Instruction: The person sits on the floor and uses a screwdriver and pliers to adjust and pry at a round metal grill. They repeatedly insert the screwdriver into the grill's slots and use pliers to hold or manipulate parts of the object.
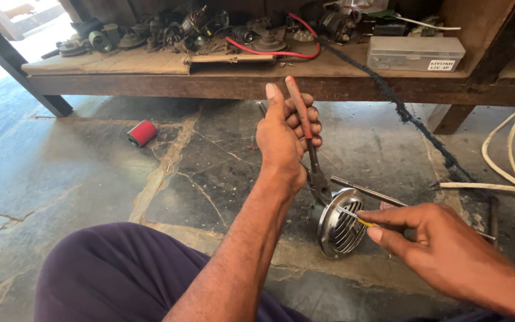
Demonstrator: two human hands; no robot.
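Two hands work over a stone floor in front of a low wooden bench. The left hand is closed around the red handles of pliers, held nearly upright; the jaws point down and meet the top edge of a round chrome horn with a slatted grille, which stands tilted on the floor near the bench's right leg. The right hand pinches a thin screwdriver between thumb and fingertips, its tip touching the horn's grille. A metal rod lies on the floor just behind the horn. A red cylinder lies well apart to the left, below the bench's front edge. White cable loops at the right, and a clear plastic box sits on the bench's right end.
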